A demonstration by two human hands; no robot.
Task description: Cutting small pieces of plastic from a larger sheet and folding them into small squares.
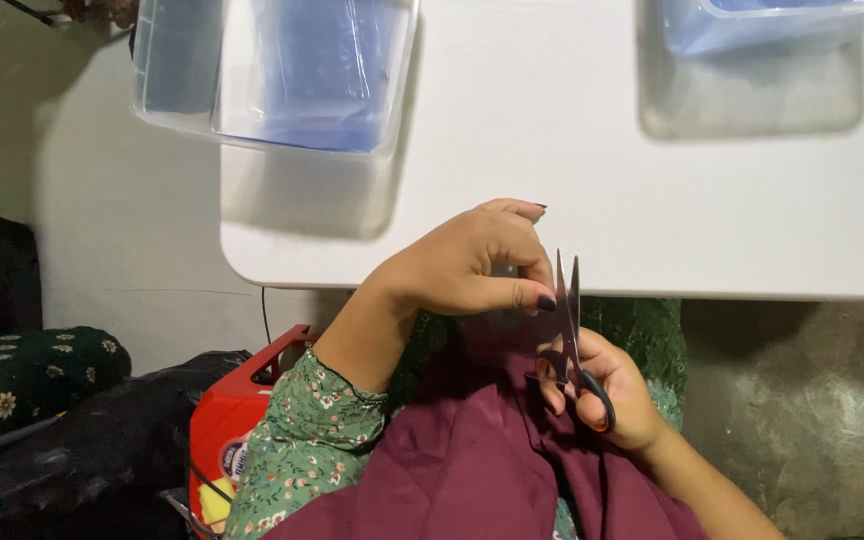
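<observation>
Table: the white table point(652, 200) fills the top of the view, its edge just above both hands.
Left bin: a clear plastic bin point(277, 70) on the table's corner, blue sheets inside.
Right bin: a second clear bin point(762, 25), partly cut off, also showing blue.
Cloth: maroon cloth point(462, 460) lies across the lap.
Red box: a red package point(232, 420) with a round label, low left.
Left hand: the left hand point(467, 265) pinches the cloth's edge.
Right hand: the right hand point(612, 395) grips scissors point(570, 330), blades upright and slightly parted.
</observation>
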